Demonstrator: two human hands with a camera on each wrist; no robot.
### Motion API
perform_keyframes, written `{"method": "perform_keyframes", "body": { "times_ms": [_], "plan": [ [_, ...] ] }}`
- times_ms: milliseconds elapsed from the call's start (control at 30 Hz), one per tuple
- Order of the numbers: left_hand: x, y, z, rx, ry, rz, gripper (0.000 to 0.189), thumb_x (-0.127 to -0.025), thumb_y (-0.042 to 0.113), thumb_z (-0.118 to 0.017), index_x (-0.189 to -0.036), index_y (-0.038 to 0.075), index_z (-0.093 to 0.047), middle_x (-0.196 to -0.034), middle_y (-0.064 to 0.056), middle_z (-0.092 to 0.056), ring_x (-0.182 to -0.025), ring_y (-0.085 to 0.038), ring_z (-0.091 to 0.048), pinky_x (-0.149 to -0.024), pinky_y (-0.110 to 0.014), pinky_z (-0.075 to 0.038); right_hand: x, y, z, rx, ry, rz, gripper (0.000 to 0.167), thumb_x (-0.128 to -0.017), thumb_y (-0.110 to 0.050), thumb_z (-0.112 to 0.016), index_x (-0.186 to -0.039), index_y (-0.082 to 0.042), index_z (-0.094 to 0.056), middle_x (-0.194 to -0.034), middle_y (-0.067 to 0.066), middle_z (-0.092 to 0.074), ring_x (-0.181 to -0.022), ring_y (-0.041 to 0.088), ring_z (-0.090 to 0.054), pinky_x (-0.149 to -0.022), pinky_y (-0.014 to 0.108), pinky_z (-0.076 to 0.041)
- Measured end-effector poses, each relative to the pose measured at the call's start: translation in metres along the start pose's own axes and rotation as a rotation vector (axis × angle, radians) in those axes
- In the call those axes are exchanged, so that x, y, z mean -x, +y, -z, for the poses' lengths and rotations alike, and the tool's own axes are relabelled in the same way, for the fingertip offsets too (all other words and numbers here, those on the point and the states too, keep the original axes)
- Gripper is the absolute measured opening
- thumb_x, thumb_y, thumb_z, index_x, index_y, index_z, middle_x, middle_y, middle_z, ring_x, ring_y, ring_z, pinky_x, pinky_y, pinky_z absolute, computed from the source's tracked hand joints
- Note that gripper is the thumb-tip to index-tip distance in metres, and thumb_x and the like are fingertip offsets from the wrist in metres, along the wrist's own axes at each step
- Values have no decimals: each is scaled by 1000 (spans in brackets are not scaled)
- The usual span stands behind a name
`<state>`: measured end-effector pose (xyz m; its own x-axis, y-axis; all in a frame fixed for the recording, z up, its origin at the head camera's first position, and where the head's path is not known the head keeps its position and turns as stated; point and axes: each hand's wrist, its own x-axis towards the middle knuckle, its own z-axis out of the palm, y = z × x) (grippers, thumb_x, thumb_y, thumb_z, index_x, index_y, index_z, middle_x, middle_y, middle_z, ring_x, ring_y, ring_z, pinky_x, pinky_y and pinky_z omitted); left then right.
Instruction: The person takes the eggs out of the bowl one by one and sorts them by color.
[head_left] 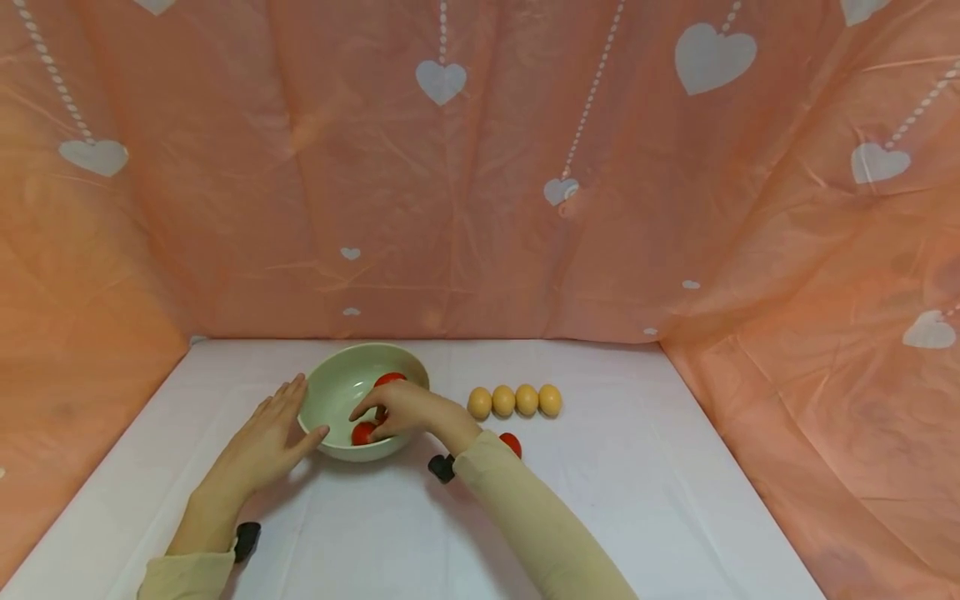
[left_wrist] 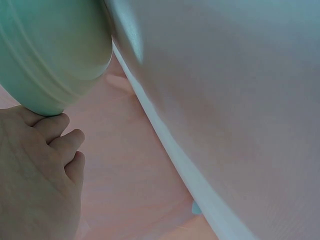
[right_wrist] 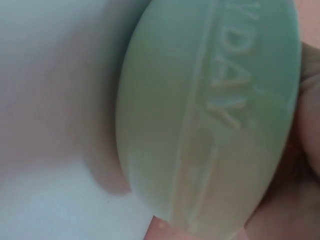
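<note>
A pale green bowl (head_left: 330, 392) stands at the back left of the white table. My left hand (head_left: 266, 442) rests against its left side, fingers straight and thumb near the rim. In the left wrist view, its fingertips touch the bowl's outer wall. Reaching into the bowl from the right, my right hand (head_left: 408, 406) holds a red egg (head_left: 363, 433) between thumb and index finger, low at the near inner wall. Another red egg (head_left: 390, 378) shows behind the hand, which hides part of the bowl's inside. The right wrist view shows mostly the bowl's outer wall with raised letters.
Several yellow-brown eggs (head_left: 515, 401) stand in a row right of the bowl. One red egg (head_left: 512, 443) lies in front of them, partly hidden by the right sleeve (head_left: 540, 508). A pink curtain (head_left: 480, 275) with white hearts encloses the back and sides of the table (head_left: 637, 500).
</note>
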<state>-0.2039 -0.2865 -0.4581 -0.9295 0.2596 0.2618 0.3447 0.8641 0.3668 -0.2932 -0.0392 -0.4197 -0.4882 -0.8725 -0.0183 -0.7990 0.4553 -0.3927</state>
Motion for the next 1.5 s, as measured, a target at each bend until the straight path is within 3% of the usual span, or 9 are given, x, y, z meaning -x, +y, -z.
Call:
{"method": "perform_keyframes", "body": {
  "times_ms": [233, 700, 1000, 1267, 1500],
  "plan": [
    [-1, -1, -1, -7, 7, -8, 89, -103, 47, -61, -158, -13, -25, -165, -32, -25, -150, -53, -28, -122, -65, -24, -5, 0, -3, -24, -28, -46, 34, -93, -13, -79, -127, -17, -76, -116, -4, -74, -90, 1, -61, -81, 7, -46],
    [-1, -2, -2, -7, 13, -7, 89, -103, 47, -62, -158, -13, -25, -164, -34, -25, -149, -53, -28, -122, -65, -24, -12, -1, -9, 16, -26, -112, 37, -95, -30, -79, -131, -21, -74, -121, -8, -74, -96, -1, -61, -86, 9, -45],
    [0, -1, -1, -1, 4, 0, 90, -103, 47, -61, -159, -12, -24, -165, -33, -24, -150, -53, -27, -123, -64, -23, -11, -2, -12, 2, 6, -113, 35, -95, -28, -79, -129, -19, -75, -111, -9, -75, -89, 0, -58, -81, 9, -45],
    [0, -1, -1, 1, -3, 0, 90, -103, 47, -62, -159, -13, -24, -165, -34, -24, -150, -53, -27, -125, -62, -20, -10, -2, -11, 7, 39, -98, 39, -96, -28, -78, -132, -16, -73, -119, -6, -75, -92, 0, -61, -84, 9, -45],
    [-1, 0, 0, 11, -7, 8, 91, -103, 48, -62, -158, -13, -24, -165, -34, -24, -151, -53, -26, -125, -63, -20, -7, -2, -9, 18, 90, -75, 38, -97, -27, -77, -133, -15, -72, -126, -3, -73, -105, 2, -66, -89, 8, -47]
  ]
}}
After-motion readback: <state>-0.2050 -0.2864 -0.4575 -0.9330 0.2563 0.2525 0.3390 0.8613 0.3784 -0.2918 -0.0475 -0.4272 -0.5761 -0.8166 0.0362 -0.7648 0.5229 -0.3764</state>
